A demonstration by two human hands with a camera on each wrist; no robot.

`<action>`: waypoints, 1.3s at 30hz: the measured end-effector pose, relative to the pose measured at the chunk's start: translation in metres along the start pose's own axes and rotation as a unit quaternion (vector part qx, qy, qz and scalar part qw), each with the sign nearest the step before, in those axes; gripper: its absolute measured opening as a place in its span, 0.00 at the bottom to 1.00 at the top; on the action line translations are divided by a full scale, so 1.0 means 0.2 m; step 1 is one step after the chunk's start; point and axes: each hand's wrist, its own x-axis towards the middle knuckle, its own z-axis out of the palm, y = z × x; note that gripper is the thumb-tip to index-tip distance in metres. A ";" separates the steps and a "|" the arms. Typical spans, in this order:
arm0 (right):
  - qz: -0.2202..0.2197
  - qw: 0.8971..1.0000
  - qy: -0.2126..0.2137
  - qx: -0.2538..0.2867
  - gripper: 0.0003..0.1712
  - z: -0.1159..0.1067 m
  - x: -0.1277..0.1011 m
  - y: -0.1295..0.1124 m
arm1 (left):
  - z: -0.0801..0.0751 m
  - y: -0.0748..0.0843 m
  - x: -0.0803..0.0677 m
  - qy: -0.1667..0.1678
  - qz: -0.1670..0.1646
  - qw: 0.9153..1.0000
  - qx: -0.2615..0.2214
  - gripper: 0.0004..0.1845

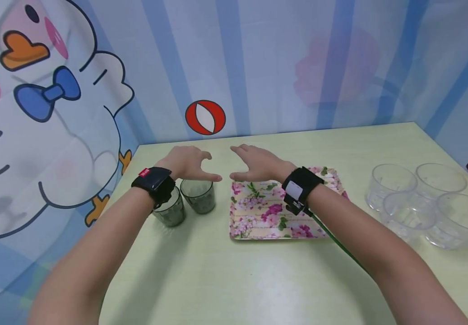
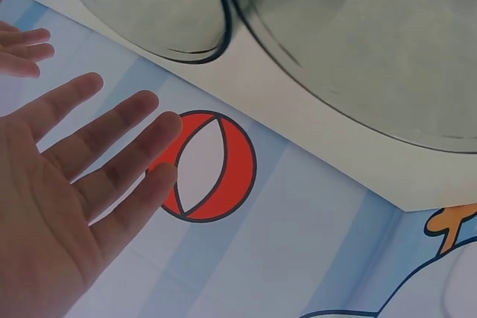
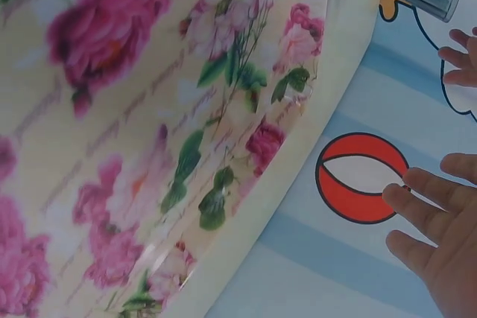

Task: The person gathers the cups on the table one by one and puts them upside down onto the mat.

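Note:
Both hands hover over the table with nothing in them, palms turned toward each other. My left hand [image 1: 189,163] has its fingers extended above two dark-tinted glasses [image 1: 201,197] at the left; in the left wrist view the hand [image 2: 82,176] shows its fingers spread beside the rims of the glasses [image 2: 179,13]. My right hand [image 1: 258,164] reaches over the back of a flower-printed tray [image 1: 266,221]. In the right wrist view its fingers [image 3: 421,210] are straight and apart from the tray [image 3: 246,102].
Several clear cups [image 1: 410,212] stand grouped at the right of the pale table [image 1: 225,280]. A cartoon-printed curtain [image 1: 266,67] rises behind the table's back edge. A green cable [image 1: 339,243] runs along the right forearm.

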 end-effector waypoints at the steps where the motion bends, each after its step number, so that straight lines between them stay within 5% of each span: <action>1: 0.001 1.000 -0.003 0.009 0.50 0.00 0.00 -0.01 | 0.00 0.00 0.00 -0.002 0.001 1.000 0.003 0.44; 26: -0.035 0.996 -0.076 0.039 0.52 0.17 0.07 -0.20 | 0.15 -0.06 -0.08 -0.039 -0.018 0.999 -0.015 0.55; 39: -0.037 0.996 -0.063 0.042 0.60 0.21 0.10 -0.27 | 0.18 -0.10 -0.11 -0.047 -0.026 0.999 -0.002 0.62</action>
